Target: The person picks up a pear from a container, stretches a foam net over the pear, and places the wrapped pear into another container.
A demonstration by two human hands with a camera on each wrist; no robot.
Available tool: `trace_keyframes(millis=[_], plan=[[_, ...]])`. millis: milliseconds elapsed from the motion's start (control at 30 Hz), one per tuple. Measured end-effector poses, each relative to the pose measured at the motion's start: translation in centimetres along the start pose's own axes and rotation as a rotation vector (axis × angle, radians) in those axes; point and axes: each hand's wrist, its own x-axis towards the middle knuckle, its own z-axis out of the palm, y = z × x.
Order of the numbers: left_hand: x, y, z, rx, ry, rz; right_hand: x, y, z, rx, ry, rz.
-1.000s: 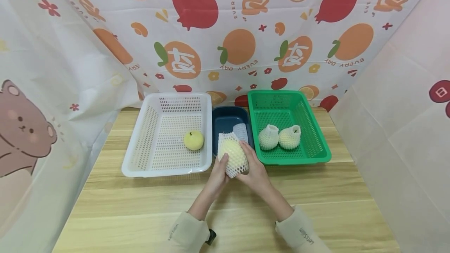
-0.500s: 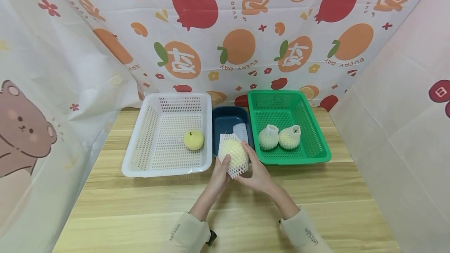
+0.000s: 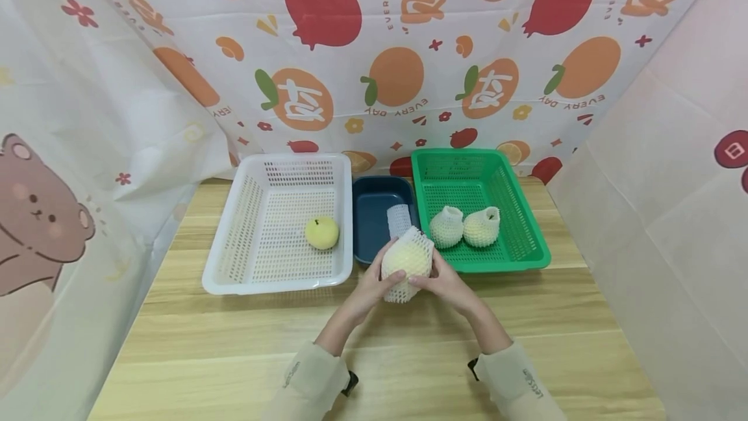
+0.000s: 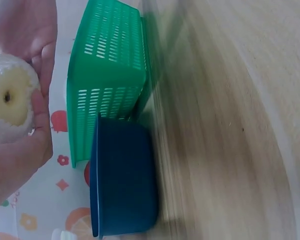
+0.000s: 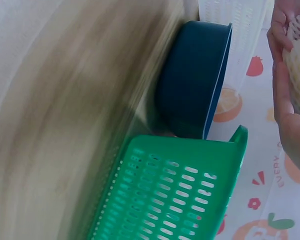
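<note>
Both hands hold a round yellow pear (image 3: 407, 260) in a white foam net sleeve, raised in front of the blue tray (image 3: 370, 223). My left hand (image 3: 373, 283) grips its left side, thumb across the front. On its right side my right hand (image 3: 448, 283) grips it, thumb also at the front. The net covers most of the fruit. In the left wrist view a bare end of the pear (image 4: 12, 95) with a dark spot shows through the net's opening. An unwrapped yellow pear (image 3: 322, 233) lies in the white basket (image 3: 217, 258).
An empty foam net (image 3: 400, 219) lies in the blue tray, between the white basket and the green basket (image 3: 528, 239). Two pears in foam nets, a left one (image 3: 447, 229) and a right one (image 3: 482, 228), sit in the green basket. A printed cloth hangs behind.
The wrapped pear has moved slightly right and its top now tilts right. The left fingers have shifted up its side, and the right thumb has come round to the front.
</note>
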Motion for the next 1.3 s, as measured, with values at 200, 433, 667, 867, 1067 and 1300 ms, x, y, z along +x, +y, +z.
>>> trace_keyframes(millis=[200,433,667,867,1067,1300], plan=[[0.8,-0.6,0.6,-0.123,-0.019,-0.026,-0.3,0.3,-0.5,0.043,0.087,0.005],[2.0,-1.5,1.7,-0.234,0.194,-0.098,-0.3,0.4,-1.6,0.173,0.19,-0.072],[3.2,-2.5,3.1,-0.247,0.263,-0.097,-0.7,-0.1,-3.9,0.345,0.403,-0.164],[4.2,-2.7,4.6,-0.299,0.371,-0.133,-1.0,-0.1,-5.7,0.445,0.602,-0.197],[5.1,-3.2,6.0,-0.354,0.417,-0.179,-1.0,0.7,-6.7,0.37,0.715,-0.195],[6.0,-3.4,7.2,-0.391,0.437,-0.201,-0.6,2.1,-7.1,0.103,0.743,-0.159]])
